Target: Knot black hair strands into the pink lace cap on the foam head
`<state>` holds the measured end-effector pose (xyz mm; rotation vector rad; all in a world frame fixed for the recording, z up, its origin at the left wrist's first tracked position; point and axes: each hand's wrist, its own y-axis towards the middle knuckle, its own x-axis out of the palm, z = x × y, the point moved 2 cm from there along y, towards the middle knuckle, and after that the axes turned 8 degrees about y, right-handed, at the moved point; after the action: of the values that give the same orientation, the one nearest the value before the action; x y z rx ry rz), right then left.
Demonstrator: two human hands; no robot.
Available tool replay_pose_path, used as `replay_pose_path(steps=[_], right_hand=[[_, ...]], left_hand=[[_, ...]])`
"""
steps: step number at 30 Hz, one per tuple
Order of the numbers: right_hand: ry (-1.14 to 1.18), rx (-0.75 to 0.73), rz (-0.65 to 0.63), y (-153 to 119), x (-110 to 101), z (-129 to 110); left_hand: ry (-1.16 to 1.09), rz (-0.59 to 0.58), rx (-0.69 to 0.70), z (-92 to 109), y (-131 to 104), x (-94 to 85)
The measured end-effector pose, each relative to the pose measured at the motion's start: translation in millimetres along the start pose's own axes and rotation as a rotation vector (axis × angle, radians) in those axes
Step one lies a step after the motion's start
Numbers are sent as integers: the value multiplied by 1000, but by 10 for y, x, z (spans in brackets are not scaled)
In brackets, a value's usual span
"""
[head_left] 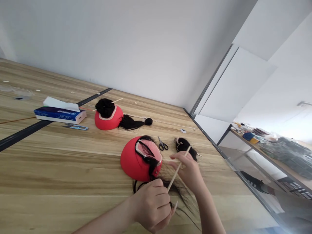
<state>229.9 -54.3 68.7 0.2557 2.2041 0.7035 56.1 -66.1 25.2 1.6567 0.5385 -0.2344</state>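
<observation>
Hair and stick in hand at the near dome

Head view: The left hand (156, 203) has a clenched grip on a pale wooden stick (179, 169), which slants up past the right hand (188, 167). The right hand's fingers are parted near the stick's upper end; whether they pinch fine hair cannot be told. Loose black strands (180, 191) trail beside the left fist. The hairpiece (153, 164) is on the near red dome (129, 159), which rests on the worktop (73, 178) just beyond the hands. Scissors (163, 147) lie near it, unheld.

Assessment: the step in hand is judged to be working the hair about the stick. The next move appears to call for a firm left hold, with the right hand guiding strands without snagging.
</observation>
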Motion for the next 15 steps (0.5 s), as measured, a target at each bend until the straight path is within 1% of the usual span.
replay_pose_path(steps=[2, 4, 6, 8, 11, 15], right_hand=[[-37, -58, -91, -1, 183, 18], [12, -123, -145, -7, 300, -27], [139, -189, -181, 1, 362, -83], [264, -215, -193, 30, 379, -110], [352, -150, -130, 93, 352, -88], [409, -19, -32, 175, 306, -47]], left_hand=[[1, 4, -1, 5, -6, -5], [7, -7, 0, 11, -12, -2], [3, 12, 6, 19, -13, -1], [-15, 67, 14, 26, -7, -8], [-23, 138, 7, 28, 1, -28], [-4, 142, -27, 14, -1, -46]])
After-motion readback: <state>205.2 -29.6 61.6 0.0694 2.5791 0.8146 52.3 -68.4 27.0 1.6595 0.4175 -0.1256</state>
